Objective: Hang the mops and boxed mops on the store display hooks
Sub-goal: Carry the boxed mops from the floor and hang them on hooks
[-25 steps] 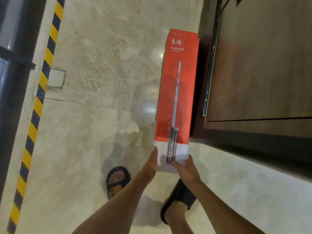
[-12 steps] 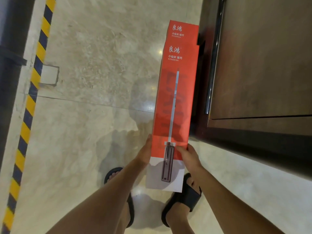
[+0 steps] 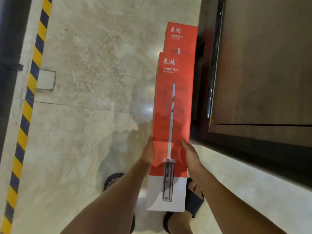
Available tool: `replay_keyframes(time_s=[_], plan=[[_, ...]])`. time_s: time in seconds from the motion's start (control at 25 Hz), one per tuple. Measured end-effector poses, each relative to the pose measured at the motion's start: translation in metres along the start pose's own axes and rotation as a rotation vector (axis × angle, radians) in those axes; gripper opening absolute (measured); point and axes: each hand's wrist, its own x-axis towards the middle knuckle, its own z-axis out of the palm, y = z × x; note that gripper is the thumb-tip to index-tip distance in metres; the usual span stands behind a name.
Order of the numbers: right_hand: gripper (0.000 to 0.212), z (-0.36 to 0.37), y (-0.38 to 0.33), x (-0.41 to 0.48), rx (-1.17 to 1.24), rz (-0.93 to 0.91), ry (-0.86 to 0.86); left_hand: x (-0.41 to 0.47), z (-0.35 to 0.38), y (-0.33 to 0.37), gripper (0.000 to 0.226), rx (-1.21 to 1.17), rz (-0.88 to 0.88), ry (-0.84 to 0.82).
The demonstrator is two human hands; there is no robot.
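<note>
A long red-and-white boxed mop (image 3: 175, 98), printed with a picture of a mop, is held lengthwise in front of me. My left hand (image 3: 149, 153) grips its left edge and my right hand (image 3: 190, 155) grips its right edge, both near the lower third. The fingers reach behind the box and are hidden. A second identical red boxed mop (image 3: 183, 38) stands further off beside the dark cabinet, its lower part covered by the held box. No display hooks are in view.
A dark wooden cabinet (image 3: 261, 65) with a long metal bar handle (image 3: 214, 65) fills the right side. Yellow-and-black hazard tape (image 3: 32, 81) runs along the left beside a dark post (image 3: 10, 65). My feet in black slippers (image 3: 113, 181) stand on the marble floor.
The front box has come up and towards me, and my hands have slid further up its sides. The second box behind it has come into view.
</note>
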Motion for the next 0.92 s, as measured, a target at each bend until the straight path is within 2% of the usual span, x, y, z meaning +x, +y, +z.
replay_keyframes(time_s=[0.12,0.24,0.28,0.36,0.4,0.48,0.52,0.64,0.68,0.72,0.76,0.8,0.88,0.92], plan=[[0.078,0.004,0.020,-0.015,-0.011,0.041,-0.043,-0.006,-0.012,-0.007,0.081,0.037,0.025,0.213],[0.084,0.010,0.019,-0.029,0.010,0.020,-0.071,-0.005,-0.026,-0.005,0.121,0.139,-0.087,0.366],[0.084,0.013,0.013,-0.037,0.006,-0.004,-0.084,-0.002,-0.032,-0.005,0.128,0.165,-0.098,0.417],[0.084,0.018,-0.004,-0.060,0.022,-0.037,-0.097,-0.033,-0.015,0.027,0.114,0.246,-0.025,0.359],[0.083,0.020,-0.015,-0.074,0.030,-0.052,-0.097,-0.056,-0.001,0.048,0.099,0.280,0.059,0.310],[0.078,0.025,-0.039,-0.109,0.032,-0.072,-0.114,-0.092,0.013,0.080,0.072,0.323,0.148,0.321],[0.079,0.028,-0.049,-0.124,0.039,-0.086,-0.128,-0.108,0.018,0.092,0.067,0.352,0.170,0.355],[0.101,0.035,-0.085,-0.187,0.039,-0.162,-0.137,-0.172,0.031,0.131,0.087,0.395,0.233,0.324],[0.109,0.037,-0.096,-0.207,0.054,-0.187,-0.137,-0.201,0.037,0.145,0.081,0.400,0.256,0.308],[0.114,0.038,-0.112,-0.237,0.061,-0.195,-0.136,-0.232,0.046,0.159,0.064,0.400,0.279,0.313],[0.112,0.040,-0.129,-0.270,0.060,-0.189,-0.143,-0.262,0.053,0.171,0.046,0.385,0.290,0.343],[0.100,0.042,-0.148,-0.305,0.067,-0.196,-0.164,-0.291,0.060,0.182,0.036,0.371,0.315,0.379],[0.064,0.045,-0.174,-0.361,0.073,-0.217,-0.203,-0.341,0.070,0.201,0.041,0.380,0.364,0.424],[0.053,0.045,-0.180,-0.379,0.063,-0.230,-0.233,-0.359,0.074,0.207,0.048,0.383,0.395,0.439]])
